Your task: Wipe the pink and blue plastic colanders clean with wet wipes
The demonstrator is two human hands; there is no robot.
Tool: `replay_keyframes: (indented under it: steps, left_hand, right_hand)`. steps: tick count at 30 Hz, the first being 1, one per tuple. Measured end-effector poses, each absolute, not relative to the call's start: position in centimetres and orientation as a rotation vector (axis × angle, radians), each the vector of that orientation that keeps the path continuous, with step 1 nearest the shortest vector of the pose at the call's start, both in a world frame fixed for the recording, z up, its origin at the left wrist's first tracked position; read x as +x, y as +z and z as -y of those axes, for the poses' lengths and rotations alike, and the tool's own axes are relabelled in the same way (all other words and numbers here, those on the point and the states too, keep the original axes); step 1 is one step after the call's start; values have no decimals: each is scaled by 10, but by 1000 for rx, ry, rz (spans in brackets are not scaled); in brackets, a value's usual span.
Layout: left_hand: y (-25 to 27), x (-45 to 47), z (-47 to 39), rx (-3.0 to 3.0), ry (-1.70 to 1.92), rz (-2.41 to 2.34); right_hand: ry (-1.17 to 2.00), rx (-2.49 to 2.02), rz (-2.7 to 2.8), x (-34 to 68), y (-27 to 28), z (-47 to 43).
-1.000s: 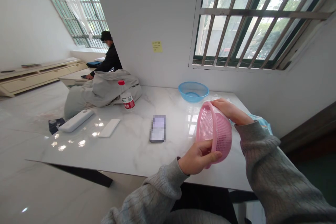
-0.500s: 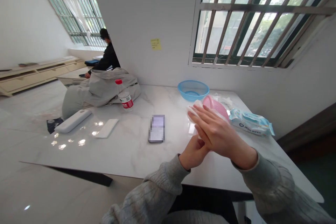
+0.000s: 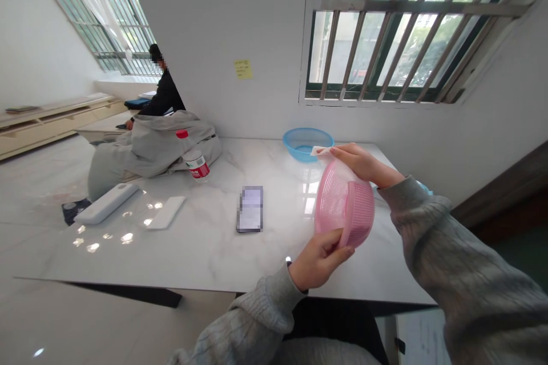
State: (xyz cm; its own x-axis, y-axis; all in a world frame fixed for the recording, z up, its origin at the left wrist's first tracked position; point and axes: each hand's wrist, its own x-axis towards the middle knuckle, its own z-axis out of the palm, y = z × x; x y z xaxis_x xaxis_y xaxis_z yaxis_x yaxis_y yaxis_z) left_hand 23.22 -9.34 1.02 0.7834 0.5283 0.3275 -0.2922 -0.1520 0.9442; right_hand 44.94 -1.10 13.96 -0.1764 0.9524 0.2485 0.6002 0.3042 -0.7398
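Observation:
A pink mesh basket point(image 3: 329, 199) is tilted on its side above the tabletop. My left hand point(image 3: 321, 259) pinches its near rim between thumb and fingers. At the far upper edge, my right hand point(image 3: 362, 162) is closed on a white wipe point(image 3: 320, 151) and presses it against the basket. Part of the wipe sticks out to the left of the fingers. Just behind this hand sits a blue basin point(image 3: 295, 151). The wipes pack point(image 3: 423, 187) is mostly covered by my right sleeve.
On the white marble-look table point(image 3: 205, 256) lies a phone point(image 3: 250, 209). Farther left are a red-capped bottle point(image 3: 196, 162), a flat white item point(image 3: 166, 213), a white oblong case point(image 3: 107, 203) and a grey garment point(image 3: 158, 142). A person in black point(image 3: 165, 94) is at another table.
The basket has turned and come into fuller view. My right hand has moved up and away from my left hand to the basket's far edge, with the wipe. The view has shifted slightly right.

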Motion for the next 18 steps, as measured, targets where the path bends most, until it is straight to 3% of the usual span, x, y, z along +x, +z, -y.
replay_keyframes:
  steps: [18]
  left_hand:
    - [4, 220, 95, 1477, 698, -152]
  right_hand:
    - [1222, -1301, 1716, 478, 106, -25]
